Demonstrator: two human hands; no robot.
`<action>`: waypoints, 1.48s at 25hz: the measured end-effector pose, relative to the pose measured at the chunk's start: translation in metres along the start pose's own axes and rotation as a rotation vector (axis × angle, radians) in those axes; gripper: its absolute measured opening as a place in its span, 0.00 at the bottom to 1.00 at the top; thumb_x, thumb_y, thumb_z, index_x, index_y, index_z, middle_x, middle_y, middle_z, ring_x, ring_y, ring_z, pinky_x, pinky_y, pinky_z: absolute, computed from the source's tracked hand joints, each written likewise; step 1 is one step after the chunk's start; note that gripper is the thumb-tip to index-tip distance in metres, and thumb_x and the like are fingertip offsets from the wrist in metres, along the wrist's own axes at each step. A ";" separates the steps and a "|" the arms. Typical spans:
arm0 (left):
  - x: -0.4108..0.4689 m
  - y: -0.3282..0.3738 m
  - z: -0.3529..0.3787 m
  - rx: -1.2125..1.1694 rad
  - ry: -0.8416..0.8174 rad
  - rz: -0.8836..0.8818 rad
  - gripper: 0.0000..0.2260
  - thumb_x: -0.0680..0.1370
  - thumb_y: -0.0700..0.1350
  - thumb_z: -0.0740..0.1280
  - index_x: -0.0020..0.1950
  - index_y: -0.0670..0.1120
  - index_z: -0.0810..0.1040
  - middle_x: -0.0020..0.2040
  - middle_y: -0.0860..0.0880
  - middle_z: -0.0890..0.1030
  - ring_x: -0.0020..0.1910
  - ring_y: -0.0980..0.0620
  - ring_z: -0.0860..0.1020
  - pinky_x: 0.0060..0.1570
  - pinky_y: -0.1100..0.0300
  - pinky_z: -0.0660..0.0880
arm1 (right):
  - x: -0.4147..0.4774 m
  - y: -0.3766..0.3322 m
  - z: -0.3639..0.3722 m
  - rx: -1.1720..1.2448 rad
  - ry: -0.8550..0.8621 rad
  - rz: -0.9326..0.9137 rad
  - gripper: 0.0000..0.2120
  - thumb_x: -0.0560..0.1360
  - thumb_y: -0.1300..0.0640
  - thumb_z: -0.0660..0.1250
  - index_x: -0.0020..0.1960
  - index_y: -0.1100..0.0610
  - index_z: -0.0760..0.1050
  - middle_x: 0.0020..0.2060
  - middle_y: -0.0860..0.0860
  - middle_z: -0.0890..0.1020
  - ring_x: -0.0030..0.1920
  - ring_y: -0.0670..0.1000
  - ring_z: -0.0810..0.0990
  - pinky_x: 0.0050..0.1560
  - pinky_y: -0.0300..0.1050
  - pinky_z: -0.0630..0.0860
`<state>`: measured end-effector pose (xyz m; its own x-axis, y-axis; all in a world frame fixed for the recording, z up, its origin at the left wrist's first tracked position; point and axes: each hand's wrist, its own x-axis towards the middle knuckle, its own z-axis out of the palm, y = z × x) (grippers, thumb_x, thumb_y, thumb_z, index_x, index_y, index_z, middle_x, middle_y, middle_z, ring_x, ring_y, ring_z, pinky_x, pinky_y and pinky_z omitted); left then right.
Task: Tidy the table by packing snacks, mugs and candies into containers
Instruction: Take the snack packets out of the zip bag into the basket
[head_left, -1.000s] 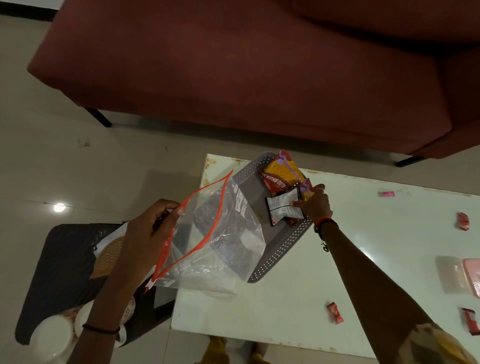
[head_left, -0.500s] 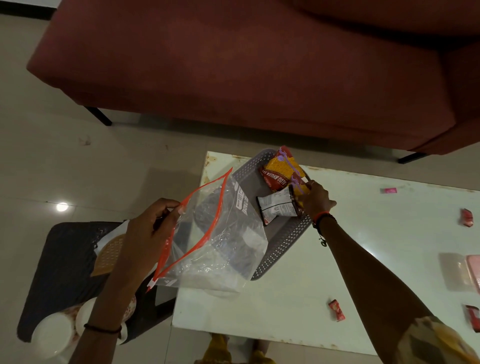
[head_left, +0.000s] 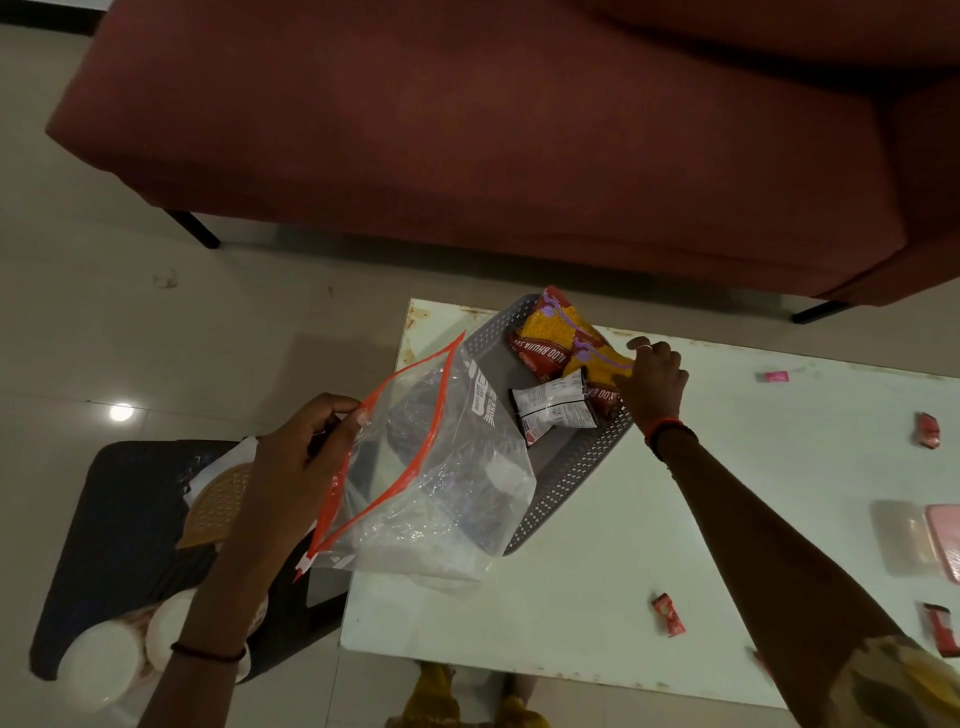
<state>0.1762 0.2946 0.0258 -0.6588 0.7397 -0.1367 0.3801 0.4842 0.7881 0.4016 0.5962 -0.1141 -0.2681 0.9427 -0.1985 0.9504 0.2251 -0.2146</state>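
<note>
My left hand (head_left: 306, 457) pinches the orange-zipped rim of a clear zip bag (head_left: 441, 488) and holds its mouth open over the table's left corner. A grey perforated tray (head_left: 569, 480) lies partly under the bag. In the tray are a yellow-and-red snack packet (head_left: 563, 340) and a small white-and-black packet (head_left: 550, 408). My right hand (head_left: 652, 382) curls its fingers on the right end of the yellow-and-red packet. Red candies (head_left: 668, 614) (head_left: 927, 429) lie loose on the white table (head_left: 597, 587).
A pink candy (head_left: 776, 376) and another red one (head_left: 941, 630) sit near the table's right side, beside a pink container (head_left: 946, 540). A black stool (head_left: 119, 519) at the left carries white mugs (head_left: 104, 657). A red sofa (head_left: 493, 130) stands behind the table.
My right hand left the small white-and-black packet in the tray and moved up to the yellow-and-red packet. My left hand kept the bag open in the same place.
</note>
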 end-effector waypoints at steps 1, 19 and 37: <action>0.000 0.001 0.000 -0.013 -0.007 -0.008 0.04 0.77 0.44 0.62 0.49 0.47 0.77 0.38 0.46 0.82 0.38 0.47 0.81 0.37 0.60 0.77 | -0.005 -0.003 0.001 -0.043 0.081 -0.020 0.18 0.73 0.57 0.66 0.61 0.61 0.72 0.57 0.61 0.75 0.59 0.61 0.72 0.58 0.57 0.68; 0.007 -0.001 0.001 -0.051 -0.014 -0.002 0.04 0.77 0.46 0.63 0.46 0.54 0.76 0.38 0.50 0.82 0.37 0.53 0.81 0.39 0.62 0.78 | -0.009 -0.011 0.024 0.303 -0.346 -0.012 0.20 0.67 0.59 0.76 0.56 0.66 0.79 0.51 0.62 0.83 0.54 0.60 0.81 0.47 0.40 0.68; 0.002 0.003 0.000 -0.052 -0.003 -0.015 0.03 0.77 0.45 0.63 0.48 0.51 0.75 0.39 0.50 0.81 0.39 0.49 0.82 0.42 0.56 0.79 | 0.009 -0.004 -0.003 0.100 -0.311 -0.012 0.21 0.72 0.55 0.71 0.60 0.64 0.74 0.59 0.62 0.79 0.58 0.61 0.78 0.57 0.49 0.74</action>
<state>0.1764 0.2972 0.0284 -0.6626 0.7337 -0.1504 0.3358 0.4705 0.8160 0.3961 0.6050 -0.1126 -0.3293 0.8161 -0.4749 0.9307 0.1959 -0.3087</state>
